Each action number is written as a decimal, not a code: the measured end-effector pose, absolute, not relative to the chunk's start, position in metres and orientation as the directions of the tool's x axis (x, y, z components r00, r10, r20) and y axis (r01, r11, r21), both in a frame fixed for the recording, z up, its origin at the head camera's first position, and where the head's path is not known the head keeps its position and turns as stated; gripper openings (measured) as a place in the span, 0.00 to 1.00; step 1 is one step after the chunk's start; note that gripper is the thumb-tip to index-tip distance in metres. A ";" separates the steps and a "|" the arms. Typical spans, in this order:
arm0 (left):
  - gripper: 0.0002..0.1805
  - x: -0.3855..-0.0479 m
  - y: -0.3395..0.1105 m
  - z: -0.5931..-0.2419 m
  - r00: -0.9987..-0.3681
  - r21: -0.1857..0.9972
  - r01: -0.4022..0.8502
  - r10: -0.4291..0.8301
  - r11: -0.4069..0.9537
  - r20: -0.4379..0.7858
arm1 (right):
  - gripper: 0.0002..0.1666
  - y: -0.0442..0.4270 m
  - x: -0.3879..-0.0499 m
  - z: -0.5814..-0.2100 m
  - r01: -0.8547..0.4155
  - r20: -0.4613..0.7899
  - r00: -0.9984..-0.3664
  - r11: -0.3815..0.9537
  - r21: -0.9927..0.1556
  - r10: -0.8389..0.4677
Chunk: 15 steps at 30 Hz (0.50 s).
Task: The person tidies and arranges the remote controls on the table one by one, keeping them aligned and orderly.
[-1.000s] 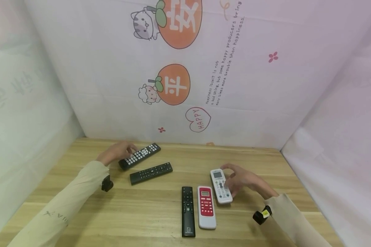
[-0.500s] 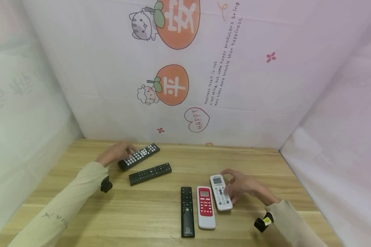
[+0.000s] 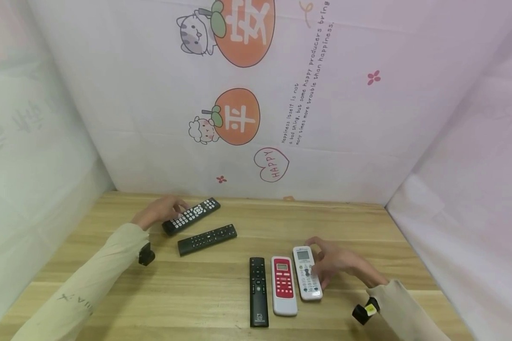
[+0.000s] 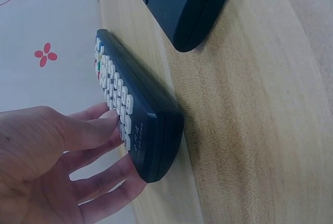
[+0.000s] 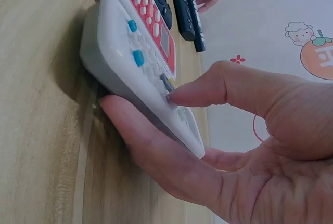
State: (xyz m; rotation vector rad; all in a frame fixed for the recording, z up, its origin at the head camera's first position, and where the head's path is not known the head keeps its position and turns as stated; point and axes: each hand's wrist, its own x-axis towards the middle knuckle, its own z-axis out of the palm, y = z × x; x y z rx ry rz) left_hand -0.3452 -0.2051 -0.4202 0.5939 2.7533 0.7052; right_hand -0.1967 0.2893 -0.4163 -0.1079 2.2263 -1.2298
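Note:
At the far left of the table, my left hand [image 3: 160,210] holds a black remote control with white buttons [image 3: 198,211]. In the left wrist view the thumb [image 4: 99,130] lies on its buttons and the fingers are at its far edge. My right hand [image 3: 339,261] grips a white remote control [image 3: 306,272] with a small grey screen. The right wrist view has the thumb on its keys and a finger along its side. Just left of it lies a red-and-white remote control [image 3: 284,286], roughly parallel. Beside that one is a slim black remote control [image 3: 259,292].
Another black remote control [image 3: 207,239] lies slantwise in front of the one at my left hand. The wooden table [image 3: 187,293] meets a printed white cloth [image 3: 324,180] at the back. White cloth also hangs at both sides.
My right hand has drawn the white remote control nearer to me, alongside the red-and-white one. The left hand and its remote control have stayed in place.

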 end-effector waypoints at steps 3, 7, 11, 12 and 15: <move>0.22 -0.345 -0.205 -0.421 -0.891 0.503 0.319 0.435 0.804 -0.132 | 0.49 0.290 -0.195 -0.417 0.216 -0.469 -0.808 0.561 -0.799 -0.357; 0.22 -0.345 -0.205 -0.420 -0.891 0.506 0.312 0.432 0.804 -0.137 | 0.46 0.292 -0.195 -0.418 0.232 -0.482 -0.786 0.536 -0.811 -0.388; 0.22 -0.345 -0.205 -0.420 -0.891 0.506 0.311 0.432 0.805 -0.139 | 0.45 0.293 -0.195 -0.419 0.240 -0.484 -0.770 0.515 -0.823 -0.416; 0.22 -0.345 -0.205 -0.419 -0.890 0.506 0.312 0.433 0.804 -0.140 | 0.44 0.293 -0.195 -0.419 0.240 -0.485 -0.767 0.514 -0.823 -0.419; 0.22 -0.345 -0.204 -0.419 -0.891 0.503 0.308 0.430 0.808 -0.146 | 0.43 0.294 -0.195 -0.418 0.243 -0.490 -0.766 0.519 -0.820 -0.416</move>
